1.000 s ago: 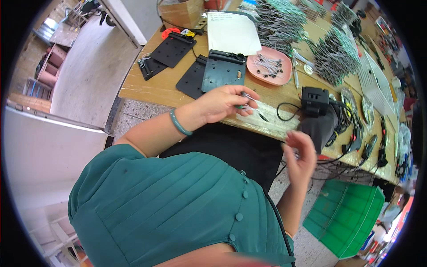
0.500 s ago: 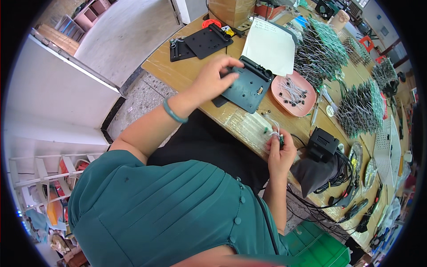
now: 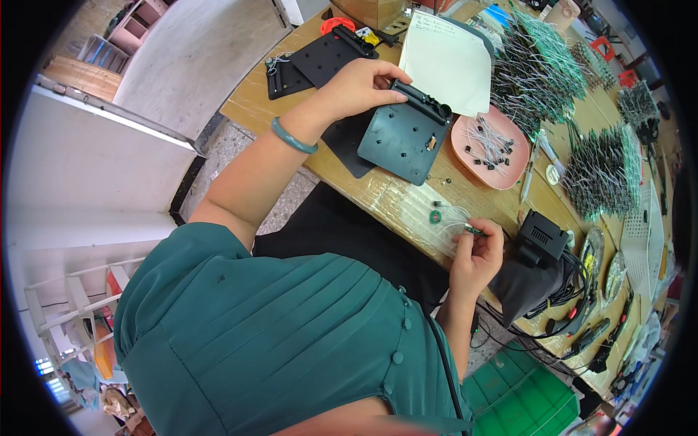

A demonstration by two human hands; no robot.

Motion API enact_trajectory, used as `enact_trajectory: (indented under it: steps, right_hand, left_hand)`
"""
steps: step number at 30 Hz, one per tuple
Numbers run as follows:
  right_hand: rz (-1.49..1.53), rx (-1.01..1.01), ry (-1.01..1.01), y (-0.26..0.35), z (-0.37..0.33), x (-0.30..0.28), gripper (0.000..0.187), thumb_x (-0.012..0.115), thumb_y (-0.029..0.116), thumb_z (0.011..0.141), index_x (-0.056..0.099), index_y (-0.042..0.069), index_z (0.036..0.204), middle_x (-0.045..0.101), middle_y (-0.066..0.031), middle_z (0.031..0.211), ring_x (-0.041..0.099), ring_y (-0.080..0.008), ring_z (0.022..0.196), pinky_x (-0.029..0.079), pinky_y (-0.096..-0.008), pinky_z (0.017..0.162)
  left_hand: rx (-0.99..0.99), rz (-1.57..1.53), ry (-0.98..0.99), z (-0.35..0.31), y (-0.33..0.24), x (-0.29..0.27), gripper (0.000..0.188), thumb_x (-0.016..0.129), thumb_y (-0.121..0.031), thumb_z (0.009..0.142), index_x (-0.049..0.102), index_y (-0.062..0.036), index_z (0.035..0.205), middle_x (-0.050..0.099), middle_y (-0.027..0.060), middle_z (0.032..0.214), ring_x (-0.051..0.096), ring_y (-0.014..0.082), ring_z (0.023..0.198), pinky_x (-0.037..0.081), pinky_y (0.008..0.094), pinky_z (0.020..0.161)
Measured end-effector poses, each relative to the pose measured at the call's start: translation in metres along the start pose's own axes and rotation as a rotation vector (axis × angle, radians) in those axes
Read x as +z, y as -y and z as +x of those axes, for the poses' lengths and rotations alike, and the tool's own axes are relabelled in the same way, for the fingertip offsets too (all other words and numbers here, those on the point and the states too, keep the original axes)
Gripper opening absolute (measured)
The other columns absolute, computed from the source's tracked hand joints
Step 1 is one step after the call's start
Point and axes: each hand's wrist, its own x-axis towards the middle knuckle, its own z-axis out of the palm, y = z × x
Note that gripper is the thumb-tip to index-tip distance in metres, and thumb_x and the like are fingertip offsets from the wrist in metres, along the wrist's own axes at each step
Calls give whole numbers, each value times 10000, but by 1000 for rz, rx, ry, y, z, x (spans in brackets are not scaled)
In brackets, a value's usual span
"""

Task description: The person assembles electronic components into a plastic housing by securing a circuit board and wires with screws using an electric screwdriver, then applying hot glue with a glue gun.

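My left hand (image 3: 355, 91) pinches the upper left end of a black plastic plate (image 3: 392, 142), thumb and fingers at its raised bar. Small posts and a little tan part stand on that plate. Between thumb and fingers, my right hand (image 3: 474, 265) holds a small green circuit board (image 3: 475, 231) above the table edge. White wires run from the board to a green ring-shaped part (image 3: 435, 216) and a small black piece (image 3: 437, 204). Other black plates (image 3: 342, 142) lie partly under the first one. The fingertips hide part of the board.
A pink dish (image 3: 465, 156) of black-tipped white wires sits right of the plate, below a paper sheet (image 3: 443, 65). Bundles of wired parts (image 3: 603, 171) fill the far right. A black boxy device (image 3: 539, 236) with cables stands beside my right hand; more black plates (image 3: 323, 62) lie far left.
My left hand has gone from hovering over the plate to gripping its bar end, and the plate has turned slightly. The wires at my right hand have spread, with the green ring now showing clearly.
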Motion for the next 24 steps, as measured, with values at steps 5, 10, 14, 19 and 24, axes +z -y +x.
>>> enact_trajectory:
  steps: [5,10,14,19,24]
  right_hand:
    - [77,-13,-138,1,1,3,176,592,-90,839,570,-5,992,560,-73,1035,557,-101,827,459,-199,668]
    - [-120,-103,-183,4,1,8,180,687,-42,820,588,12,960,570,-69,1018,561,-105,838,456,-193,640]
    - [-165,-51,-201,10,4,14,176,732,-7,802,604,15,921,579,-58,968,550,-96,782,437,-190,587]
    - [-351,-73,-205,11,5,16,169,762,41,795,622,18,888,586,-36,868,517,-85,708,389,-189,540]
    - [-455,-80,-250,13,2,16,136,733,62,829,614,16,878,565,-8,811,468,-67,651,348,-190,531]
  left_hand:
    - [106,-612,-325,-30,8,-36,282,699,-66,851,648,-43,1128,648,26,958,617,95,872,498,230,780]
    - [93,-755,-595,-67,61,-107,263,680,-84,874,637,-46,1130,648,28,991,606,106,896,485,245,790]
    - [-58,-761,-695,-79,108,-138,300,664,-91,887,609,-54,1179,644,25,1006,604,110,907,477,253,803]
    - [-96,-754,-538,-61,118,-144,314,648,-116,903,594,-42,1203,641,31,1027,604,119,917,475,259,802]
    - [78,-970,-561,-65,138,-169,336,572,-130,946,547,3,1254,628,77,1123,597,130,979,480,261,838]
